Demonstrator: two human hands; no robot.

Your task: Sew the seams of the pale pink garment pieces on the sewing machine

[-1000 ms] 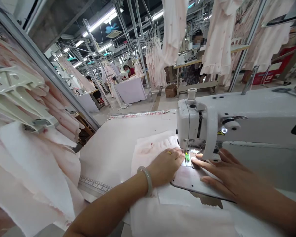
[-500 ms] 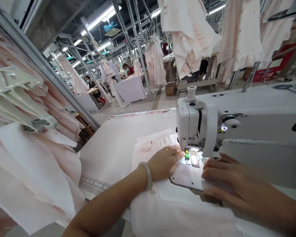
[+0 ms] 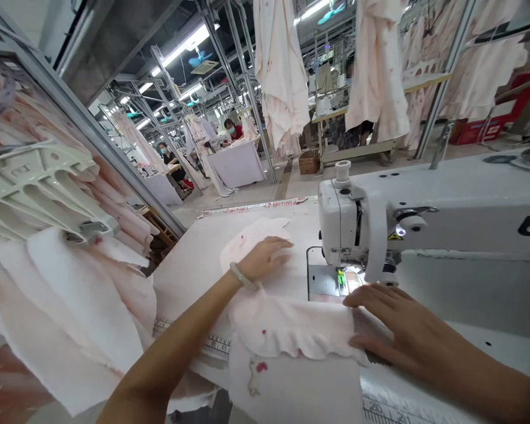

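The left hand [image 3: 265, 259] is held over the white sewing table [image 3: 189, 259], left of the sewing machine [image 3: 450, 218], with its fingers stretched out and loosely parted; nothing is seen clasped in it. A pale bangle [image 3: 242, 275] is worn at that wrist. Just beyond the hand, a pale cloth portion [image 3: 242, 234] is spread on the table; whether it is touched by the hand cannot be told. The frilled pink cloth [image 3: 295, 321] is laid in front of the metal needle plate [image 3: 321, 278], on the near side of the machine, its ruffled edge turned toward the wearer. Its right end is met by the right hand [image 3: 391, 318], whose fingers are slightly bent and whose thumb is set at the ruffle; whether the cloth is pinched or only pressed cannot be told. The green-marked presser foot [image 3: 341, 281] is lit by the machine's lamp, just beyond the right fingertips. Below the ruffle, a flat pale panel [image 3: 295, 388] is marked with a red motif [image 3: 261, 366]. At the far left, more cloth [image 3: 88, 294] is hung from a cream-coloured clamp hanger [image 3: 48, 182].
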